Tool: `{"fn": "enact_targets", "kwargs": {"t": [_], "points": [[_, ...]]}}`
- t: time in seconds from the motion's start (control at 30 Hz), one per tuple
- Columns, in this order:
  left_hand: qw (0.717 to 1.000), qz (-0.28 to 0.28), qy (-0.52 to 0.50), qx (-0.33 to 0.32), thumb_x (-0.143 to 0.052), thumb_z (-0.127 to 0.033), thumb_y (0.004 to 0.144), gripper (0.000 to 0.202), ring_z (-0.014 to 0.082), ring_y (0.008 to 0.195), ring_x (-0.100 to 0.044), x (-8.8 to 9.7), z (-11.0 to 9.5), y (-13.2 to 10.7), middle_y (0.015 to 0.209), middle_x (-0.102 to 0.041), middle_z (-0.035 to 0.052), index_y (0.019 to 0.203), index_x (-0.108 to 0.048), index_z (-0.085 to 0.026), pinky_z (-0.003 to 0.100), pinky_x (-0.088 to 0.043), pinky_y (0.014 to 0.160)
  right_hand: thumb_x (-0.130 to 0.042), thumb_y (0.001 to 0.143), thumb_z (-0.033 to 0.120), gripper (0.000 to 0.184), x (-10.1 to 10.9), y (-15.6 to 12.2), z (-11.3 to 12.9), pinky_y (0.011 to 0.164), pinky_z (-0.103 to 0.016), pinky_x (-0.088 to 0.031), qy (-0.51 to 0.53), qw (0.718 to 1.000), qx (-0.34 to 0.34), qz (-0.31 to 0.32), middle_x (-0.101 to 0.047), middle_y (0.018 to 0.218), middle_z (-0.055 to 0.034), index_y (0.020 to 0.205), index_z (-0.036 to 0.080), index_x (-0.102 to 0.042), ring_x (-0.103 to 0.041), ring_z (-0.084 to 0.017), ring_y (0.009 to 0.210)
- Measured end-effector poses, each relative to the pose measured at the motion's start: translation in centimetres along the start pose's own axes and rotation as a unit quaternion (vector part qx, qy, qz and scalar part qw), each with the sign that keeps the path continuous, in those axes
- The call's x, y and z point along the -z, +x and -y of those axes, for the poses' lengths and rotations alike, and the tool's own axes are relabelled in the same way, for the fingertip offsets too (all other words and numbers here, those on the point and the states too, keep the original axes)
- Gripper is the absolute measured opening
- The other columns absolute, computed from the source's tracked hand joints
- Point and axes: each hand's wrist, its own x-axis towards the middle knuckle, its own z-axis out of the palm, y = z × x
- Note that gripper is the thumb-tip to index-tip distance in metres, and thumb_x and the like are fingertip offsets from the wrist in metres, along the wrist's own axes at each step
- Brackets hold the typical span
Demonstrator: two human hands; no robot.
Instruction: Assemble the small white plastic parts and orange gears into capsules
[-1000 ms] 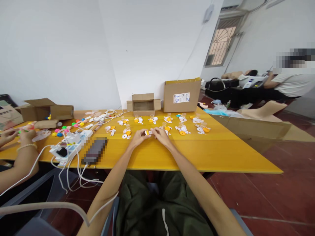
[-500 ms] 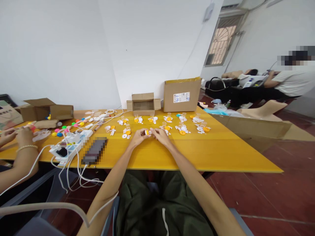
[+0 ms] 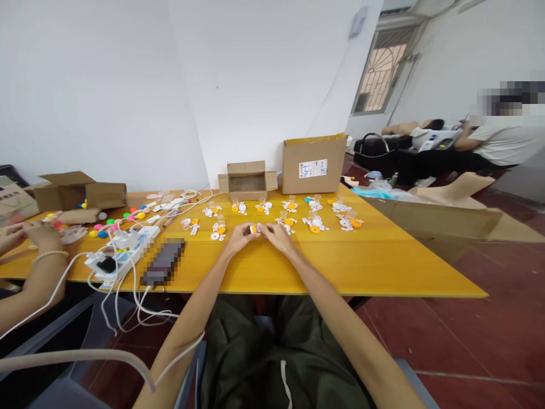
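Between my two hands, just above the yellow wooden table (image 3: 340,267), is a small round orange-and-white plastic piece (image 3: 254,229). My left hand (image 3: 240,237) has its fingers closed around the piece from the left. From the right, my right hand (image 3: 276,236) pinches at its side, the fingertips partly hiding it. Beyond my hands, small piles of white and orange plastic parts lie in two rows, each with a clear cup. One pile with an orange ring (image 3: 289,222) is close behind my right hand; another with a white disc (image 3: 215,236) lies left of my left hand.
A phone (image 3: 164,261) and a white power strip (image 3: 128,253) with tangled cables lie to the left. An open small carton (image 3: 247,184) and a larger box (image 3: 314,165) stand against the wall. Another person's hands (image 3: 40,236) work at far left, near colourful balls.
My right fingers have shifted slightly left, closer onto the orange-and-white piece, covering more of its right side. The other person's hands at left have moved a little.
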Motion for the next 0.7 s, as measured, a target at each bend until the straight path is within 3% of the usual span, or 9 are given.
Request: {"fn": "enact_targets", "kwargs": {"t": [0.13,0.23,0.7], "points": [[1.000,-0.003,-0.006,0.010,-0.081,-0.035,0.067,0.033,0.0197,0.087,-0.067,-0.08,0.10,0.07,0.092,-0.075,0.0036,0.093,-0.073,-0.017,0.033,-0.052,0.086,-0.059,0.081,0.058,0.034,-0.37,-0.02,-0.25,0.072,-0.030,-0.049,0.056,0.998,0.021,-0.031,-0.069,0.082,-0.0018,0.080,0.024,-0.060,-0.063,-0.020,0.079],[1.000,-0.006,-0.005,0.017,-0.083,-0.038,0.065,0.037,0.0190,0.084,-0.066,-0.14,0.14,0.09,0.089,-0.074,0.0032,0.092,-0.072,-0.016,0.033,-0.052,0.084,-0.059,0.080,0.054,0.030,-0.43,-0.05,-0.29,0.074,-0.031,-0.050,0.082,0.996,0.038,-0.019,-0.069,0.088,-0.0023,0.084,0.025,-0.059,-0.064,-0.020,0.084],[1.000,-0.001,-0.007,0.025,-0.084,-0.030,0.062,0.034,0.0213,0.091,-0.069,-0.13,-0.05,0.00,0.095,-0.076,0.0048,0.092,-0.073,-0.017,0.035,-0.053,0.089,-0.052,0.086,0.062,0.045,-0.20,-0.01,-0.52,0.062,-0.028,-0.042,0.016,1.000,0.004,-0.005,-0.062,0.063,0.0015,0.067,0.022,-0.060,-0.057,-0.017,0.066]]}}
